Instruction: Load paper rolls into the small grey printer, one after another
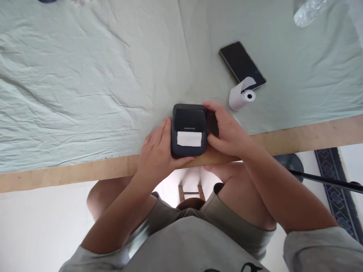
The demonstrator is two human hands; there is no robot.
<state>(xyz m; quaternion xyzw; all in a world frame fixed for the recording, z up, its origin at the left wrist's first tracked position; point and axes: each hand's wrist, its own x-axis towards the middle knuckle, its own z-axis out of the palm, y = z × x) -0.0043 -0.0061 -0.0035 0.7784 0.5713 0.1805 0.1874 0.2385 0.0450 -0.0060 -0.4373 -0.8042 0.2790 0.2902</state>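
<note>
the left hand and right hand have the black device clasped between them in a two-sided grip, close to the table's near edge. if either side loosened, it could tip off; a stray right-hand knock could roll the paper roll away.

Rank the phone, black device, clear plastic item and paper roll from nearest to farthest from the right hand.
From the right hand:
1. Black device: touching, on its left.
2. Paper roll: just beyond the hand.
3. Phone: behind the roll.
4. Clear plastic item: far right corner.
</note>
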